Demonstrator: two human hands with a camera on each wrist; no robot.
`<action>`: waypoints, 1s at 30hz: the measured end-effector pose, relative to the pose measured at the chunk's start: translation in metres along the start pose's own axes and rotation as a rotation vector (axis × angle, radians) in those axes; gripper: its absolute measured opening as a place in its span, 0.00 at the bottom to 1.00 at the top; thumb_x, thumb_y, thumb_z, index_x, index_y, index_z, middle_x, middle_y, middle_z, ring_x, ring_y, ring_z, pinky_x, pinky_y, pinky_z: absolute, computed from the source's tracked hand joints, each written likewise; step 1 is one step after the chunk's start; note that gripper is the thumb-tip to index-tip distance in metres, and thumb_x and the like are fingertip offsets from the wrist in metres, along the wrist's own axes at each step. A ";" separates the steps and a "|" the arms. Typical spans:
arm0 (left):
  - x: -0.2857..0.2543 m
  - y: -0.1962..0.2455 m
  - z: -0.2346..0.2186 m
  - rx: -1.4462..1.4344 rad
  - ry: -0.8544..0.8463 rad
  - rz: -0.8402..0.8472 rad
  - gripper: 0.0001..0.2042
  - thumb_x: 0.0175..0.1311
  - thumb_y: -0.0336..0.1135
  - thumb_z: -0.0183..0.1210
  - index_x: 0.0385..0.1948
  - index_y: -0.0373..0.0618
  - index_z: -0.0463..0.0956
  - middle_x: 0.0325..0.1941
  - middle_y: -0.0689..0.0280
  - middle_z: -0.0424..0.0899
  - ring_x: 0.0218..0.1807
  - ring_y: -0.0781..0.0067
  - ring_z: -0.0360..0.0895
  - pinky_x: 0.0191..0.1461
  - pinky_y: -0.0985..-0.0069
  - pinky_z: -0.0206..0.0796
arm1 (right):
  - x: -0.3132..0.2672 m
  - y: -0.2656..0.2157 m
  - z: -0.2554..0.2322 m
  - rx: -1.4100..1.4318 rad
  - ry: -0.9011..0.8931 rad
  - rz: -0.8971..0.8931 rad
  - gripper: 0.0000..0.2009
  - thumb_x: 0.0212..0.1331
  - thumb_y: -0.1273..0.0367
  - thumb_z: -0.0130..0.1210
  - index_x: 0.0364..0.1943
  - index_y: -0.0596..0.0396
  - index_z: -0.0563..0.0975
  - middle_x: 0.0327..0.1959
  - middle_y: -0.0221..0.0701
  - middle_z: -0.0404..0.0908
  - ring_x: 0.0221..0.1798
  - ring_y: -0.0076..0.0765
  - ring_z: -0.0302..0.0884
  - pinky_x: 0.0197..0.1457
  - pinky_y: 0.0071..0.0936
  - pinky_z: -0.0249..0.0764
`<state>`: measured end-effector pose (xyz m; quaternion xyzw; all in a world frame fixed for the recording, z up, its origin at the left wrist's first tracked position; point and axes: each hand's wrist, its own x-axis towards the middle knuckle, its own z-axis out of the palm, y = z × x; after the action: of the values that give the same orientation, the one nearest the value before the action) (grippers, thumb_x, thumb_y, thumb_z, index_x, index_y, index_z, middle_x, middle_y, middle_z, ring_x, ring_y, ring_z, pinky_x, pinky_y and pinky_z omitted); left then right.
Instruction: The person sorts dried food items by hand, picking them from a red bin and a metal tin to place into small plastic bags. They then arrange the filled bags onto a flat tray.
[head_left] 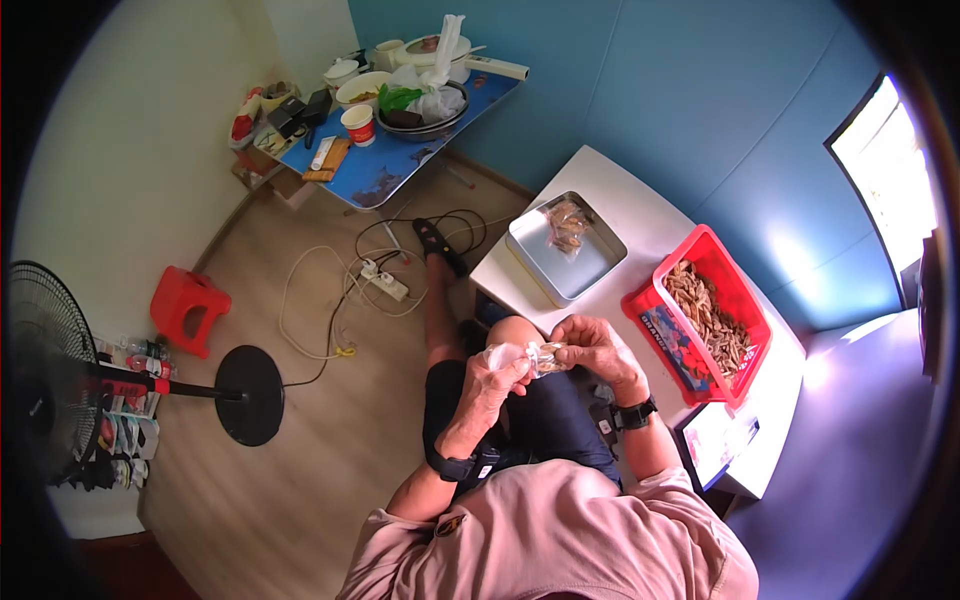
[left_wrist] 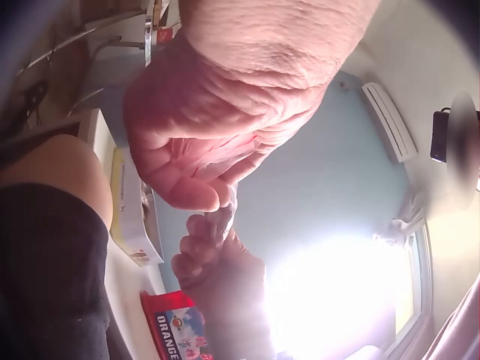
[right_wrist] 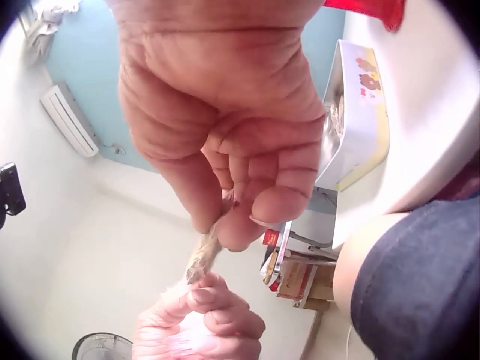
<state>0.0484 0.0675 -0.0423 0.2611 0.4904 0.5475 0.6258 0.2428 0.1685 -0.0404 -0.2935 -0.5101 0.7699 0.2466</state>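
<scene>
Over the person's lap, both hands hold a small clear plastic packet (head_left: 545, 358) with pale brown pieces inside. The left hand (head_left: 488, 388) pinches one end between thumb and fingers, and whitish clear plastic shows in its palm. At the other end the right hand (head_left: 600, 352) pinches the packet with thumb and fingertips. From the right wrist view the packet (right_wrist: 201, 259) spans the short gap between both hands' fingertips. A rectangular tin (head_left: 590, 270) on the white table holds another clear packet of brown pieces (head_left: 568, 228). Beside it stands a red basket (head_left: 680, 375) full of long brown dried pieces (head_left: 710, 315).
The white table (head_left: 560, 180) stands against the blue wall. A blue-topped table (head_left: 385, 165) at the back bears bowls, a paper cup and a pot. On the floor are a fan base (head_left: 250, 395), a red stool (head_left: 190, 308), cables and a power strip (head_left: 385, 280).
</scene>
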 end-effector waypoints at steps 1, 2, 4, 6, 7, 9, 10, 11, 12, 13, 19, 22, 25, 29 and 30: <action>-0.002 -0.001 0.000 -0.001 -0.004 -0.010 0.08 0.61 0.34 0.59 0.33 0.39 0.80 0.26 0.67 0.81 0.27 0.79 0.77 0.29 0.84 0.70 | -0.003 0.002 0.002 0.041 -0.004 -0.012 0.12 0.57 0.73 0.63 0.43 0.60 0.76 0.35 0.29 0.82 0.35 0.21 0.78 0.39 0.18 0.73; -0.005 -0.002 0.001 -0.003 -0.009 -0.020 0.07 0.61 0.33 0.59 0.34 0.39 0.80 0.27 0.66 0.81 0.28 0.79 0.78 0.29 0.83 0.71 | -0.007 0.004 0.005 0.081 -0.008 -0.026 0.12 0.58 0.72 0.62 0.43 0.61 0.76 0.34 0.29 0.82 0.34 0.21 0.77 0.38 0.19 0.74; -0.009 -0.005 0.007 -0.026 -0.027 0.012 0.08 0.61 0.33 0.58 0.35 0.38 0.79 0.28 0.66 0.81 0.29 0.79 0.78 0.30 0.83 0.71 | -0.016 0.008 0.010 0.141 0.059 -0.038 0.12 0.59 0.71 0.61 0.44 0.61 0.76 0.33 0.30 0.82 0.32 0.21 0.77 0.35 0.19 0.74; -0.011 -0.007 0.016 -0.055 -0.046 0.042 0.08 0.62 0.34 0.58 0.36 0.38 0.79 0.29 0.66 0.81 0.30 0.78 0.78 0.30 0.83 0.72 | -0.025 0.012 0.011 0.198 0.128 -0.045 0.12 0.60 0.70 0.60 0.44 0.61 0.76 0.32 0.30 0.82 0.29 0.22 0.77 0.32 0.19 0.75; -0.008 -0.008 0.024 -0.029 -0.048 0.067 0.09 0.62 0.34 0.57 0.37 0.38 0.78 0.30 0.65 0.81 0.31 0.78 0.78 0.31 0.82 0.72 | -0.027 0.016 0.003 0.264 0.135 -0.024 0.12 0.60 0.69 0.60 0.44 0.62 0.76 0.31 0.30 0.82 0.26 0.22 0.77 0.29 0.18 0.74; -0.008 -0.009 0.037 0.027 -0.061 0.132 0.09 0.63 0.34 0.55 0.38 0.38 0.77 0.31 0.65 0.80 0.32 0.78 0.77 0.33 0.82 0.71 | -0.038 0.018 -0.003 0.320 0.141 -0.006 0.12 0.61 0.68 0.60 0.44 0.62 0.76 0.30 0.31 0.82 0.23 0.23 0.77 0.25 0.18 0.74; -0.007 -0.009 0.045 0.024 -0.063 0.139 0.09 0.63 0.34 0.55 0.38 0.38 0.77 0.31 0.65 0.80 0.32 0.78 0.77 0.33 0.82 0.71 | -0.043 0.018 -0.007 0.317 0.172 -0.021 0.11 0.62 0.68 0.59 0.42 0.61 0.77 0.29 0.30 0.81 0.22 0.22 0.75 0.25 0.17 0.72; -0.005 -0.008 0.053 0.063 -0.084 0.176 0.09 0.64 0.33 0.54 0.38 0.38 0.77 0.31 0.65 0.80 0.31 0.79 0.76 0.33 0.82 0.71 | -0.048 0.017 -0.011 0.314 0.204 -0.036 0.09 0.63 0.67 0.58 0.39 0.59 0.78 0.28 0.29 0.81 0.20 0.20 0.73 0.24 0.15 0.69; -0.003 -0.007 0.061 0.103 -0.107 0.212 0.08 0.64 0.33 0.54 0.37 0.38 0.76 0.31 0.65 0.79 0.31 0.79 0.76 0.33 0.82 0.70 | -0.053 0.015 -0.016 0.307 0.204 -0.040 0.09 0.63 0.67 0.58 0.39 0.59 0.78 0.28 0.29 0.81 0.20 0.20 0.73 0.24 0.15 0.69; 0.003 -0.010 0.065 0.154 -0.143 0.197 0.08 0.63 0.32 0.53 0.38 0.38 0.76 0.30 0.66 0.79 0.31 0.79 0.75 0.33 0.82 0.70 | -0.059 0.010 -0.021 0.277 0.245 -0.044 0.09 0.62 0.67 0.58 0.37 0.59 0.78 0.27 0.30 0.81 0.19 0.21 0.73 0.24 0.16 0.69; 0.033 -0.018 0.116 0.081 -0.310 0.128 0.06 0.60 0.32 0.55 0.32 0.39 0.74 0.28 0.67 0.77 0.26 0.78 0.73 0.31 0.80 0.68 | -0.097 -0.032 -0.056 0.046 0.546 -0.164 0.04 0.61 0.72 0.58 0.32 0.59 0.79 0.23 0.29 0.80 0.17 0.20 0.72 0.22 0.16 0.67; 0.062 -0.026 0.148 -0.023 -0.395 0.131 0.05 0.58 0.30 0.55 0.31 0.39 0.74 0.26 0.66 0.76 0.26 0.78 0.72 0.31 0.79 0.67 | -0.113 -0.065 -0.062 -0.217 0.683 -0.286 0.05 0.61 0.73 0.57 0.31 0.60 0.79 0.22 0.27 0.78 0.17 0.18 0.70 0.21 0.16 0.65; 0.089 -0.031 0.186 -0.142 -0.464 0.071 0.04 0.56 0.28 0.54 0.30 0.40 0.75 0.25 0.66 0.77 0.24 0.78 0.74 0.28 0.79 0.69 | -0.125 -0.088 -0.088 -0.422 0.814 -0.313 0.06 0.62 0.73 0.55 0.31 0.61 0.78 0.21 0.25 0.76 0.18 0.18 0.69 0.20 0.18 0.63; 0.116 -0.037 0.232 -0.179 -0.490 -0.025 0.03 0.54 0.27 0.55 0.30 0.44 0.75 0.23 0.67 0.78 0.23 0.78 0.76 0.25 0.79 0.70 | -0.135 -0.105 -0.128 -0.718 1.017 -0.257 0.07 0.60 0.69 0.56 0.33 0.59 0.78 0.20 0.26 0.74 0.19 0.18 0.68 0.22 0.20 0.63; 0.115 -0.030 0.239 -0.158 -0.482 -0.111 0.03 0.54 0.27 0.55 0.30 0.44 0.75 0.23 0.67 0.78 0.23 0.77 0.76 0.24 0.79 0.71 | -0.130 -0.118 -0.120 -0.782 1.038 -0.236 0.07 0.66 0.71 0.52 0.29 0.56 0.75 0.18 0.19 0.70 0.16 0.11 0.61 0.19 0.13 0.55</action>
<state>0.2668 0.2184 -0.0142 0.3069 0.2962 0.4708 0.7723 0.4291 0.1994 0.0586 -0.6367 -0.5958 0.2540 0.4185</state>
